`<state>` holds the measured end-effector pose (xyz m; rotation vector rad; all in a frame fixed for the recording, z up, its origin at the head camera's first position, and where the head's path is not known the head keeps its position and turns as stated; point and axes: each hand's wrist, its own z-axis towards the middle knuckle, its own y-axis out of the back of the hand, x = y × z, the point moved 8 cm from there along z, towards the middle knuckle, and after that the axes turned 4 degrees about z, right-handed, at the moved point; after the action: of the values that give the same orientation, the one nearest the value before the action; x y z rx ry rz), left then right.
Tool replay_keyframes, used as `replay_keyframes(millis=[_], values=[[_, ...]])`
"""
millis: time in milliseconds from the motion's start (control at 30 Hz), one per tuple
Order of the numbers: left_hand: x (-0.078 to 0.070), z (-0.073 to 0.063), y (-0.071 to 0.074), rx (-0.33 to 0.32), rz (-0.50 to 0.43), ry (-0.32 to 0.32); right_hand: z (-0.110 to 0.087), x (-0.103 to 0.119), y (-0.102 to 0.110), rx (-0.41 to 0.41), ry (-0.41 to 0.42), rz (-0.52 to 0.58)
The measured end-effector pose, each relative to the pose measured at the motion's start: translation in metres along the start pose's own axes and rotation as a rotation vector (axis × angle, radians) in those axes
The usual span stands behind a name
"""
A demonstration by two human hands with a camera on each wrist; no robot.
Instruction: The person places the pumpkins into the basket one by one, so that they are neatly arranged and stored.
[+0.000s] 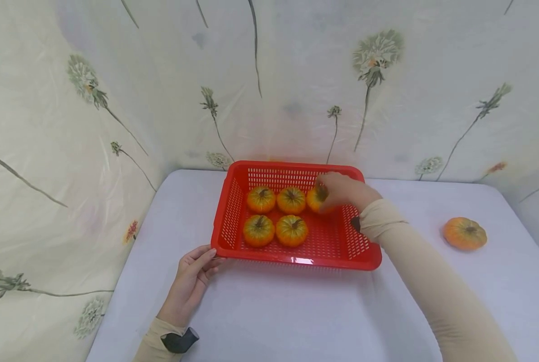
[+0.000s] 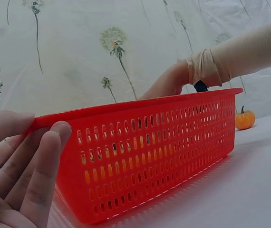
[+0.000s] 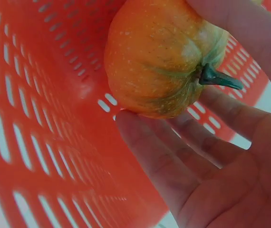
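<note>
A red plastic basket (image 1: 296, 262) with slotted walls stands on the table. Inside it small orange pumpkins sit in two rows, among them a front-left pumpkin (image 1: 258, 231) and a back-middle pumpkin (image 1: 291, 200). My left hand (image 1: 194, 274) pinches the basket's near left corner, thumb on top of the rim and fingers beneath. Reaching over the right wall, my right hand (image 1: 348, 191) holds the back-right pumpkin (image 3: 159, 61) between thumb and fingers. That pumpkin's green stem points toward the palm in the right wrist view, and the hand partly covers it in the head view.
Another pumpkin (image 1: 465, 234) lies on the white tabletop (image 1: 287, 317) to the right of the basket, beyond the right forearm. A pale curtain (image 1: 287, 60) with dandelion prints hangs behind the table and along its left side.
</note>
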<state>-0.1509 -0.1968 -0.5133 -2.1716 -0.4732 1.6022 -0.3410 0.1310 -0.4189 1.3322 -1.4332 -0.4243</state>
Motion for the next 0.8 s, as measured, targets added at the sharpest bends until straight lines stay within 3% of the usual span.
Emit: replay_keyframes(millis=[800], values=[[0.000, 0.001, 0.001, 0.018, -0.007, -0.012, 0.004, -0.008, -0.011, -0.004, -0.030, -0.027]])
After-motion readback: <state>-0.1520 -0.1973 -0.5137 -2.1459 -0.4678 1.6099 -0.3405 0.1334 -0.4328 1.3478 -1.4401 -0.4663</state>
